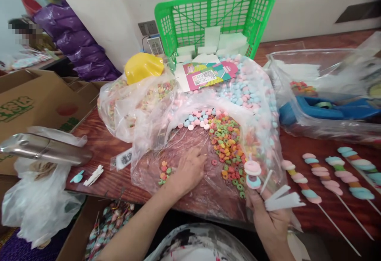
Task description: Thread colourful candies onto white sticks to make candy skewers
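Note:
My left hand (189, 169) rests low over the clear plastic sheet, fingers bent toward a few gummy rings; whether anything is between its fingertips is hidden. Held in my right hand (269, 217) are a bundle of white sticks (284, 198) and a partly threaded candy skewer (253, 170) with pink, white and blue pieces. Between the hands lies a pile of colored gummy rings (228, 144). Pink and blue candies (196, 119) sit behind it at the bag's mouth. Finished-looking candy skewers (321, 171) lie on the right of the table.
A green basket (208, 9) stands at the back, with printed cards (208, 74) before it. On the right is a clear tub (324, 124) with a blue scoop (330, 108). A steel flask (50, 148) and cardboard boxes (38, 102) are left. A person (26, 35) is far left.

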{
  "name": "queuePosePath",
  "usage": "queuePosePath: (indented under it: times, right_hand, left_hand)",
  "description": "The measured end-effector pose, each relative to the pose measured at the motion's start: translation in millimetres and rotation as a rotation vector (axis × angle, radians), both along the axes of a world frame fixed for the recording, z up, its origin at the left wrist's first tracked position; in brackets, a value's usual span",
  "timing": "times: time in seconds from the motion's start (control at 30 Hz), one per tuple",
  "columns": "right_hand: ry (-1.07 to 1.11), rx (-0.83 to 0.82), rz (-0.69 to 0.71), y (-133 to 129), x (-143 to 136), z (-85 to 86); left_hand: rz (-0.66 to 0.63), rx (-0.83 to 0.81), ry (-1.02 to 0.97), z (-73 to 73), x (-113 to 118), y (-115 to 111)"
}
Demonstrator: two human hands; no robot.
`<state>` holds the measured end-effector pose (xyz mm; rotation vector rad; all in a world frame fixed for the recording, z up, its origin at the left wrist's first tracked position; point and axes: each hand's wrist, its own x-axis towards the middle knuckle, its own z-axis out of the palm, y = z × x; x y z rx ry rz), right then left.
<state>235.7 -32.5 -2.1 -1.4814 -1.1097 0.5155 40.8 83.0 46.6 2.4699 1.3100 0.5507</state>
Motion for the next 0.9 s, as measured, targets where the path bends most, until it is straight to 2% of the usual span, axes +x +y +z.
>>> queuePosePath:
  times: [0.1, 0.23, 0.37, 0.5, 0.63, 0.7, 0.77, 0.9]
  right_hand:
    - [-0.015, 0.027, 0.05, -3, 0, -5.6]
    - [0.095, 0.004, 0.02, -4, -3, -12.4]
    - [0.108, -0.01, 0.047, -4, -2, -15.3]
    - [0.054, -0.009, 0.074, -4, -1, -9.8]
    - [-0.055, 0.025, 0.098, -2, 0, -1.9]
    - [-0.126, 0.057, 0.091, -2, 1, -4.2]
    - [-0.193, 0.089, 0.101, -3, 2, -9.9]
    - [-0.368, 0.19, 0.202, -4, 4, -13.4]
  left_hand:
    - [0.029, -0.015, 0.074, -9.4, 2, -2]
    - [-0.003, -0.049, -0.084, -8.3, 5, -3]
    - [-0.061, -0.135, -0.214, -6.6, 21, 7]
    - [-0.075, -0.112, -0.014, -10.9, 33, 11]
    - [-0.138, -0.01, 0.052, -13.7, 29, -4]
    - [-0.184, 0.008, -0.05, -14.6, 27, -15]
    - [-0.143, -0.044, -0.25, -13.4, 25, -23]
    - [0.151, -0.384, -0.781, 0.1, 21, -29]
